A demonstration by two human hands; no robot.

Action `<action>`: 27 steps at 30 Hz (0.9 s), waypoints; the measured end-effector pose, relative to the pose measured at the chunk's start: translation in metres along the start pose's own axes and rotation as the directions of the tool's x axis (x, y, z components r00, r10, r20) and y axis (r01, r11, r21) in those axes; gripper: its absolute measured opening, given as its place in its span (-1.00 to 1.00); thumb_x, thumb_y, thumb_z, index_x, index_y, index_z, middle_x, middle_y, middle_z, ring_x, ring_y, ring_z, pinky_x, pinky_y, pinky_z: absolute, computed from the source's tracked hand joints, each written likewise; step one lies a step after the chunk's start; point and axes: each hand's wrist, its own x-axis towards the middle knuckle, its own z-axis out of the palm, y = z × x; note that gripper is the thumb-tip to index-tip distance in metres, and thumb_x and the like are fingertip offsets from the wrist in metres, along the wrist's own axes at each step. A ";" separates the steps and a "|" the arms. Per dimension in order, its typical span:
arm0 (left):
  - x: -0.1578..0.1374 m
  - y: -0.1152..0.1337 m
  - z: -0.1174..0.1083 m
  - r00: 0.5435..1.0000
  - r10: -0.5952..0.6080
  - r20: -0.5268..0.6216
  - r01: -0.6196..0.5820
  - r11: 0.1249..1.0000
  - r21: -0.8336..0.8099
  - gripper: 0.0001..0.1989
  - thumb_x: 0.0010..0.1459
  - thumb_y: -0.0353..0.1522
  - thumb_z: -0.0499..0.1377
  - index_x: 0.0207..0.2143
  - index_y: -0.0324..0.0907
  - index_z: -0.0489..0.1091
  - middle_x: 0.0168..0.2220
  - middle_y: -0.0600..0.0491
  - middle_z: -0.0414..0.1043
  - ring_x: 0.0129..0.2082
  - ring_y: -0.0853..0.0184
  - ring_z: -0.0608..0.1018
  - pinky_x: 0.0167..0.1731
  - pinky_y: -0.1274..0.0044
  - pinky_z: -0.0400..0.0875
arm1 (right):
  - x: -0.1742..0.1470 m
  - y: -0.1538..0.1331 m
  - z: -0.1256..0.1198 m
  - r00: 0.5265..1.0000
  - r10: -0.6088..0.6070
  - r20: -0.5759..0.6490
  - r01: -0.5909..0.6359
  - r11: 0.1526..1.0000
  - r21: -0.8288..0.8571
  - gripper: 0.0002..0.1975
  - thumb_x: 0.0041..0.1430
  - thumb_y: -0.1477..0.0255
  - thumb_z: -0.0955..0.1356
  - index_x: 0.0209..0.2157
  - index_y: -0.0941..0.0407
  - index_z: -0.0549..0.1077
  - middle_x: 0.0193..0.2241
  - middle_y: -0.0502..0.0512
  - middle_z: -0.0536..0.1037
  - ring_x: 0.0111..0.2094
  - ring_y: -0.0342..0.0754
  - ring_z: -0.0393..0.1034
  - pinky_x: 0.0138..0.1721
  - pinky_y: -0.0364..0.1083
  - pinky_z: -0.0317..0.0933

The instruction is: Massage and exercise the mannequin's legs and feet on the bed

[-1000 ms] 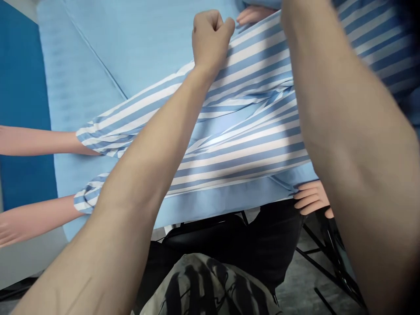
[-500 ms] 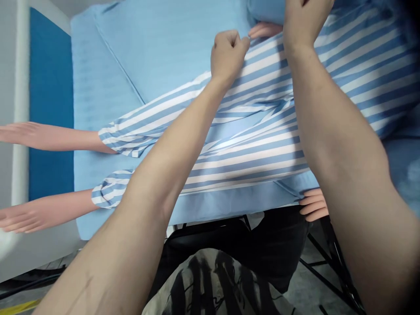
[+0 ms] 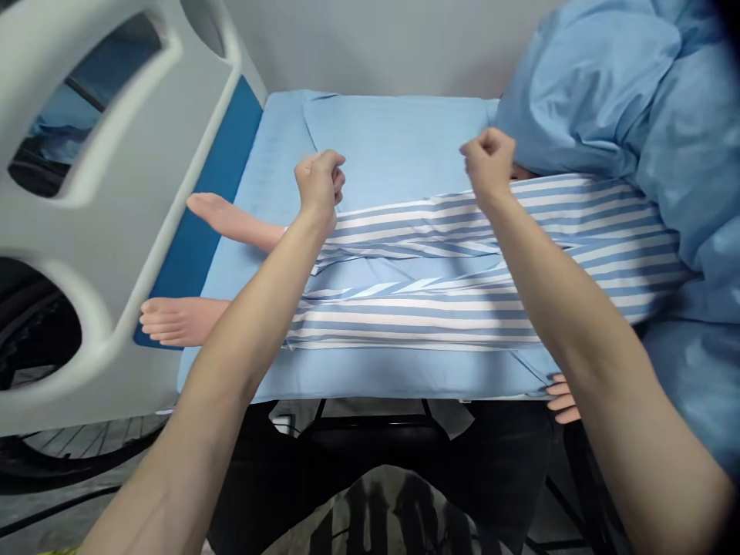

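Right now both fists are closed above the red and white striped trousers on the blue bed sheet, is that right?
Not quite: the head view shows blue and white striped trousers, not red. Both the left hand and right hand are fisted above them, on the light blue bed sheet.

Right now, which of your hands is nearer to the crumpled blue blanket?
Right. The right hand is fisted at the striped trousers, just beside the blue blanket. The left hand is fisted farther off, toward the mannequin's feet.

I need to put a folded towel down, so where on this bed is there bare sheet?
Bare sheet lies beyond the striped trousers, between left hand and right hand. A narrow strip runs along the near edge. The right side is crowded by the bunched blanket.
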 end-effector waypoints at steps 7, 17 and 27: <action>0.020 -0.050 -0.063 0.984 0.054 -0.170 -0.028 0.988 0.153 -0.60 -0.06 -0.41 0.30 -0.65 -0.15 0.05 -0.69 0.18 0.00 -0.60 0.45 0.26 -0.60 0.56 0.08 | -0.031 -0.140 0.130 0.950 -0.220 0.220 0.155 0.948 0.276 -0.63 0.26 0.38 0.31 -0.54 0.09 0.05 -0.58 -0.05 0.08 -0.44 -0.19 0.19 -0.35 -0.18 0.19; 0.031 -0.067 -0.078 0.994 0.053 -0.099 -0.042 0.994 0.103 -0.61 -0.06 -0.40 0.33 -0.60 -0.15 0.10 -0.65 0.15 0.09 -0.55 0.43 0.33 -0.55 0.56 0.19 | -0.108 -0.113 0.225 0.947 -0.075 0.312 -0.028 0.949 0.313 -0.59 0.34 0.20 0.21 -0.53 0.08 0.05 -0.53 -0.05 0.01 -0.43 -0.19 0.18 -0.29 -0.15 0.25; 0.027 -0.072 -0.083 0.995 0.091 -0.030 -0.082 0.970 0.230 -0.66 -0.11 -0.42 0.32 -0.63 -0.12 0.13 -0.67 0.15 0.12 -0.54 0.39 0.36 -0.58 0.56 0.23 | -0.057 -0.081 0.168 0.979 -0.090 0.185 0.052 0.978 0.201 -0.55 0.32 0.23 0.24 -0.57 0.07 -0.01 -0.56 -0.06 -0.03 -0.50 -0.21 0.06 -0.37 -0.18 0.15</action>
